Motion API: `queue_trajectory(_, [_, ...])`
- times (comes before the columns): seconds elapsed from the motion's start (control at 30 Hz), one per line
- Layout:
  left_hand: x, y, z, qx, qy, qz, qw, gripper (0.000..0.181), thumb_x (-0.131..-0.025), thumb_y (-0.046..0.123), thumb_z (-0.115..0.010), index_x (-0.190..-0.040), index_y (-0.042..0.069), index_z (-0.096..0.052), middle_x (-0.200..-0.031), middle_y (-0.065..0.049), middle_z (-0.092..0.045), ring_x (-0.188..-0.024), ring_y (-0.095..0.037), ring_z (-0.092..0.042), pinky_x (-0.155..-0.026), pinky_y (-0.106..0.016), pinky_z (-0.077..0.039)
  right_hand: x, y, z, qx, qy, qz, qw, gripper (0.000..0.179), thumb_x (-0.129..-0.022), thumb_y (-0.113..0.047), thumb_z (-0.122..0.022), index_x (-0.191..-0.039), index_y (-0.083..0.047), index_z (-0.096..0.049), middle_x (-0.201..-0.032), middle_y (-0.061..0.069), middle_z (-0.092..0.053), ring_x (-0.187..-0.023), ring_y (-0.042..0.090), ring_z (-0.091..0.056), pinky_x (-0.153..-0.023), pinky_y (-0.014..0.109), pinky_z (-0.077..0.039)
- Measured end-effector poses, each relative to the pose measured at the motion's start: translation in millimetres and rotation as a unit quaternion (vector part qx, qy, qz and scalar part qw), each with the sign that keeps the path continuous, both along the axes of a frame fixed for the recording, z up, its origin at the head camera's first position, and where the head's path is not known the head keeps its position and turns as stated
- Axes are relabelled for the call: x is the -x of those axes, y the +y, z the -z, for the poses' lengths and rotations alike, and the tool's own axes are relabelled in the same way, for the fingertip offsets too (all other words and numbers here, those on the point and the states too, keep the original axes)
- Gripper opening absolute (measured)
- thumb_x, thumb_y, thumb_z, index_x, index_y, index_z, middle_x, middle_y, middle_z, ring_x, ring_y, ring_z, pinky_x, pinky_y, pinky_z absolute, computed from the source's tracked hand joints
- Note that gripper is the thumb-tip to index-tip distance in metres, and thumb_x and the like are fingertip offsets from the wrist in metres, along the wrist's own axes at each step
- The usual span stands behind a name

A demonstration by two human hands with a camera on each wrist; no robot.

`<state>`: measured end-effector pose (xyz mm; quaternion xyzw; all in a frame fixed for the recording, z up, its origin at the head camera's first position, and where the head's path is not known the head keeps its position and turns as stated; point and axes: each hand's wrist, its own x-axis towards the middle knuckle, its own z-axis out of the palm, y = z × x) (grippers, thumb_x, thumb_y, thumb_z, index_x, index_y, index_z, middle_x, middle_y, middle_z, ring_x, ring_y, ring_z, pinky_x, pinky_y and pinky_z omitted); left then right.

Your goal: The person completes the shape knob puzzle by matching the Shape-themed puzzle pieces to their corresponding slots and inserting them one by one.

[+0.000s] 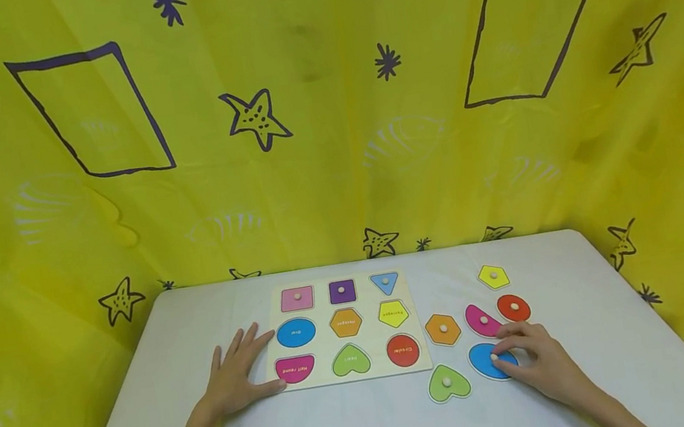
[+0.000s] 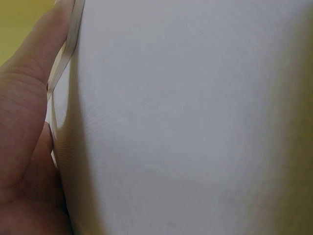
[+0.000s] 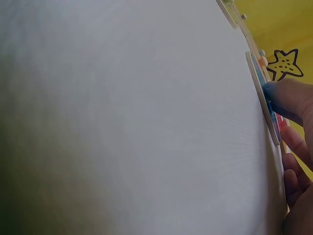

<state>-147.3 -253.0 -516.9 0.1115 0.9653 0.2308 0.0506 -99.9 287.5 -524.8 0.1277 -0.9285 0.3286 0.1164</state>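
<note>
A pale wooden puzzle board (image 1: 326,347) lies on the white table. My left hand (image 1: 234,380) has its fingers spread, with thumb and fingertips touching the board's left edge; its thumb (image 2: 29,73) shows at the edge of the left wrist view. To the right of the board, my right hand (image 1: 543,364) pinches the small knob of a blue oval puzzle piece (image 1: 483,361) between thumb and index finger. In the right wrist view that oval (image 3: 261,93) appears edge-on, close to the tabletop. Beside it lie a green heart piece (image 1: 448,388) and a magenta half-round piece (image 1: 478,319).
Also loose right of the board are an orange hexagon (image 1: 444,335), a red circle (image 1: 514,308) and a yellow pentagon (image 1: 493,277). Knobbed pink (image 1: 297,300), purple (image 1: 342,292) and blue triangle (image 1: 385,283) pieces sit in the board's far row. A yellow curtain (image 1: 325,194) hangs behind.
</note>
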Motion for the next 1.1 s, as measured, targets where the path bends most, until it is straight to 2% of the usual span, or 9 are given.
queue_trajectory(0.23, [0.8, -1.3, 2.7, 0.002, 0.002, 0.001, 1.0000, 0.099, -0.075, 0.062, -0.080, -0.157, 0.021, -0.043, -0.167, -0.019, -0.027, -0.153, -0.049, -0.012, -0.115, -0.077, 0.005, -0.9, -0.9, -2.4, 0.002, -0.014, -0.001, 0.9999, 0.021, -0.080, -0.019, -0.090, -0.092, -0.032, -0.078, -0.115, -0.005, -0.065, -0.109, 0.019, -0.049, -0.083, 0.024, -0.056])
queue_trajectory(0.47, [0.2, -1.7, 2.4, 0.003, 0.005, 0.002, 1.0000, 0.098, -0.076, 0.062, -0.081, -0.157, 0.022, -0.044, -0.167, -0.018, -0.028, -0.153, -0.049, -0.012, -0.114, -0.077, 0.004, 0.4, -1.6, -4.1, -0.011, -0.008, -0.004, 0.9999, 0.023, -0.079, -0.014, -0.090, -0.091, -0.030, -0.079, -0.114, -0.005, -0.066, -0.109, 0.018, -0.049, -0.084, 0.028, -0.057])
queue_trajectory(0.67, [1.6, -2.1, 4.5, -0.010, 0.008, 0.002, 0.9999, 0.098, -0.074, 0.062, -0.082, -0.156, 0.022, -0.045, -0.167, -0.019, -0.028, -0.153, -0.049, -0.012, -0.114, -0.077, 0.006, 1.7, 0.1, -11.0, -0.031, -0.015, -0.016, 0.9993, 0.021, -0.079, -0.016, -0.090, -0.090, -0.030, -0.078, -0.114, -0.005, -0.067, -0.107, 0.019, -0.051, -0.084, 0.031, -0.056])
queue_trajectory(0.9, [4.5, -6.1, 17.9, -0.011, 0.026, 0.002, 0.9996, 0.099, -0.072, 0.065, -0.081, -0.156, 0.026, -0.045, -0.167, -0.016, -0.029, -0.154, -0.046, -0.013, -0.115, -0.076, 0.004, 16.1, 2.3, -26.5, -0.025, -0.022, -0.027, 0.9991, 0.021, -0.080, -0.013, -0.089, -0.091, -0.028, -0.079, -0.115, -0.002, -0.069, -0.105, 0.022, -0.054, -0.078, 0.029, -0.054])
queue_trajectory(1.0, [4.5, -6.8, 19.2, -0.017, 0.033, 0.006, 0.9993, 0.099, -0.072, 0.066, -0.080, -0.156, 0.025, -0.045, -0.166, -0.018, -0.029, -0.153, -0.048, -0.014, -0.114, -0.078, 0.004, 24.8, 2.3, -32.9, -0.022, -0.001, -0.039, 0.9990, 0.022, -0.079, -0.009, -0.089, -0.091, -0.025, -0.079, -0.115, 0.002, -0.070, -0.103, 0.023, -0.055, -0.078, 0.029, -0.057])
queue_trajectory(1.1, [3.5, -5.5, 14.8, -0.017, 0.027, 0.004, 0.9995, 0.098, -0.073, 0.065, -0.081, -0.155, 0.025, -0.046, -0.166, -0.019, -0.030, -0.153, -0.049, -0.014, -0.114, -0.078, 0.004, 33.5, 0.4, -39.5, -0.024, 0.031, -0.054, 0.9978, 0.024, -0.078, -0.005, -0.089, -0.092, -0.022, -0.079, -0.114, 0.003, -0.070, -0.103, 0.024, -0.057, -0.080, 0.029, -0.058])
